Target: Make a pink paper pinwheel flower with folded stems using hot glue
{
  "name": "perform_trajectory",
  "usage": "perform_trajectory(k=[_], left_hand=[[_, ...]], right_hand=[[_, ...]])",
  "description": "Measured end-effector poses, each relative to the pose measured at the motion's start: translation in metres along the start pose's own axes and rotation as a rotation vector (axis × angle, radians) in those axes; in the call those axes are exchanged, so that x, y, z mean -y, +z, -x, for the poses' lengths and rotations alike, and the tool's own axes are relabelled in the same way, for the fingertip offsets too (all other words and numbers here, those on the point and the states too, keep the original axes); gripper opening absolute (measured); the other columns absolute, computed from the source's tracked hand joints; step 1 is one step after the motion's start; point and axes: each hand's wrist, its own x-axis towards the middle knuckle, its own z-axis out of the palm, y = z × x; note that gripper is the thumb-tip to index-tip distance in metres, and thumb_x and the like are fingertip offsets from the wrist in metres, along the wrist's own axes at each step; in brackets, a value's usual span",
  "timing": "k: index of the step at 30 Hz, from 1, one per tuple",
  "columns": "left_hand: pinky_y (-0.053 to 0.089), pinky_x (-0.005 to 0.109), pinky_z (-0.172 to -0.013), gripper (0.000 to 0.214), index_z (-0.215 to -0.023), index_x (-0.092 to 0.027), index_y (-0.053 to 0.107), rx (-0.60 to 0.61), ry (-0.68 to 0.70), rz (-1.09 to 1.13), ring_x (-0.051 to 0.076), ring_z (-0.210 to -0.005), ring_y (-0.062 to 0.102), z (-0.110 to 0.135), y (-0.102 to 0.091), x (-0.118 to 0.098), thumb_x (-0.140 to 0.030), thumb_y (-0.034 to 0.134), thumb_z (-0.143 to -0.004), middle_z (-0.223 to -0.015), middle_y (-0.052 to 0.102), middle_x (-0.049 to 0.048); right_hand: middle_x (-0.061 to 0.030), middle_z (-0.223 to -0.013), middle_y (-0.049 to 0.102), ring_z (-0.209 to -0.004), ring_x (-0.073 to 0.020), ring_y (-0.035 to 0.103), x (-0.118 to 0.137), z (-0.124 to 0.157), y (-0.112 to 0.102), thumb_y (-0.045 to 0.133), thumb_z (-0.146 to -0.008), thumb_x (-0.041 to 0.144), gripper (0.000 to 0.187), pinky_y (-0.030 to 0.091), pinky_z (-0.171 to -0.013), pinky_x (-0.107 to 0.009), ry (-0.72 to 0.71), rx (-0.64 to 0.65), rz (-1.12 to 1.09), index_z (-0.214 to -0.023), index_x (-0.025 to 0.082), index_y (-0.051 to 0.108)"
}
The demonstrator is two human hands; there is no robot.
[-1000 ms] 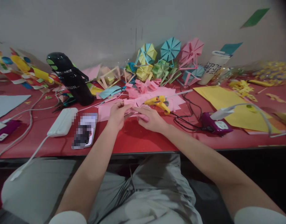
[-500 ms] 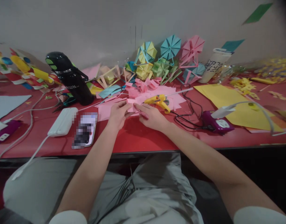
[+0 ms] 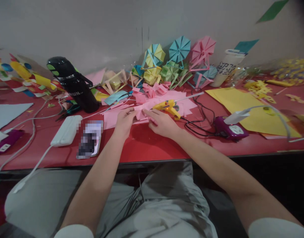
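My left hand [image 3: 124,121] and my right hand [image 3: 162,123] meet at the middle of the red table [image 3: 147,145]. Both pinch a small folded pink paper piece [image 3: 141,114] between their fingertips, just above the tabletop. Behind it lies a heap of pink paper sheets and strips [image 3: 167,102]. A yellow glue gun [image 3: 167,107] rests on that heap, right beside my right hand's fingers.
A phone [image 3: 90,138] and white power bank [image 3: 66,130] lie left of my hands, a black flask [image 3: 73,84] behind them. Paper pinwheels [image 3: 179,56] lean on the wall. A purple socket [image 3: 228,129] with black cables and yellow paper [image 3: 251,109] sit right.
My hands have shifted slightly away from me along the table and reworked the pink piece between them; the fingers now pinch it closer to the paper heap.
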Motion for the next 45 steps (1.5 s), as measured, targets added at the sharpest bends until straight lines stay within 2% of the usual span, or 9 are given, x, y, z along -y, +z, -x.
perform_trajectory(k=[4, 7, 10, 13, 16, 19, 21, 31, 45], left_hand=[[0.052, 0.025, -0.067, 0.002, -0.071, -0.017, 0.065, -0.064, 0.052, -0.063, 0.011, -0.059, 0.059, 0.0, 0.0, 0.003, -0.019, 0.065, -0.069, -0.062, 0.059, -0.0037], [0.046, 0.021, -0.06, 0.005, -0.07, -0.018, 0.067, -0.103, 0.151, -0.134, 0.009, -0.056, 0.052, 0.0, 0.0, 0.003, -0.018, 0.062, -0.07, -0.06, 0.056, -0.0045], [0.04, 0.019, -0.056, 0.007, -0.067, -0.018, 0.068, -0.11, 0.257, -0.179, 0.009, -0.057, 0.048, 0.001, 0.0, 0.002, -0.019, 0.063, -0.072, -0.059, 0.054, -0.0043], [0.044, 0.019, -0.061, 0.008, -0.069, -0.017, 0.071, -0.082, 0.284, -0.144, 0.009, -0.063, 0.052, 0.0, 0.0, 0.003, -0.022, 0.067, -0.073, -0.065, 0.06, -0.0024], [0.052, 0.023, -0.069, 0.012, -0.069, -0.017, 0.071, -0.035, 0.243, -0.058, 0.011, -0.067, 0.058, -0.001, 0.001, 0.006, -0.028, 0.073, -0.071, -0.069, 0.063, -0.0012], [0.058, 0.029, -0.075, 0.018, -0.072, -0.015, 0.074, -0.013, 0.197, 0.003, 0.012, -0.069, 0.062, -0.002, 0.001, 0.008, -0.032, 0.08, -0.067, -0.072, 0.066, -0.0006], [0.06, 0.032, -0.079, 0.025, -0.081, -0.015, 0.078, -0.002, 0.192, 0.014, 0.014, -0.072, 0.066, -0.002, 0.002, 0.009, -0.035, 0.082, -0.066, -0.077, 0.07, 0.0008], [0.062, 0.035, -0.081, 0.033, -0.1, -0.017, 0.081, 0.084, 0.309, -0.145, 0.022, -0.087, 0.073, -0.006, -0.005, 0.018, -0.039, 0.078, -0.076, -0.091, 0.078, 0.0038], [0.059, 0.032, -0.08, 0.021, -0.093, -0.017, 0.08, 0.112, 0.472, -0.337, 0.02, -0.085, 0.072, -0.001, -0.004, 0.008, -0.029, 0.071, -0.079, -0.091, 0.079, 0.0047]], right_hand=[[-0.0147, -0.123, 0.066, -0.112, -0.029, 0.062, 0.002, 0.002, -0.001, 0.055, -0.083, 0.016, 0.057, 0.053, -0.094, -0.043, -0.038, -0.011, -0.111, -0.139, 0.017, 0.057], [-0.0121, -0.121, 0.069, -0.109, -0.0263, 0.064, 0.005, 0.001, -0.001, 0.061, -0.084, 0.023, 0.043, 0.052, -0.096, -0.043, -0.034, -0.073, -0.397, -0.126, 0.019, 0.063], [-0.007, -0.101, 0.071, -0.093, -0.0208, 0.065, 0.012, -0.004, 0.001, 0.071, -0.081, 0.038, 0.029, 0.053, -0.088, -0.037, 0.165, -0.203, -0.814, -0.102, 0.02, 0.065], [-0.0001, -0.079, 0.063, -0.073, -0.0137, 0.059, 0.019, -0.01, 0.005, 0.084, -0.069, 0.048, 0.039, 0.051, -0.071, -0.029, 0.425, -0.297, -1.206, -0.082, 0.021, 0.059], [0.0053, -0.068, 0.054, -0.057, -0.0074, 0.047, 0.025, -0.013, 0.006, 0.09, -0.059, 0.051, 0.049, 0.041, -0.053, -0.023, 0.598, -0.342, -1.406, -0.071, 0.022, 0.053], [0.009, -0.06, 0.047, -0.046, -0.0038, 0.035, 0.028, -0.014, 0.004, 0.092, -0.055, 0.054, 0.053, 0.026, -0.041, -0.021, 0.657, -0.366, -1.465, -0.069, 0.022, 0.052], [0.0094, -0.058, 0.05, -0.044, -0.0032, 0.037, 0.029, -0.014, 0.001, 0.094, -0.051, 0.053, 0.053, 0.024, -0.04, -0.021, 0.659, -0.352, -1.484, -0.071, 0.021, 0.056], [0.0068, -0.059, 0.058, -0.052, -0.0051, 0.051, 0.027, -0.016, 0.007, 0.094, -0.054, 0.049, 0.045, 0.041, -0.047, -0.018, 0.611, -0.328, -1.505, -0.071, 0.02, 0.064], [0.0054, -0.062, 0.061, -0.053, -0.0067, 0.054, 0.023, -0.014, 0.01, 0.095, -0.05, 0.051, 0.049, 0.047, -0.051, -0.02, 0.644, -0.397, -1.469, -0.073, 0.02, 0.064]])
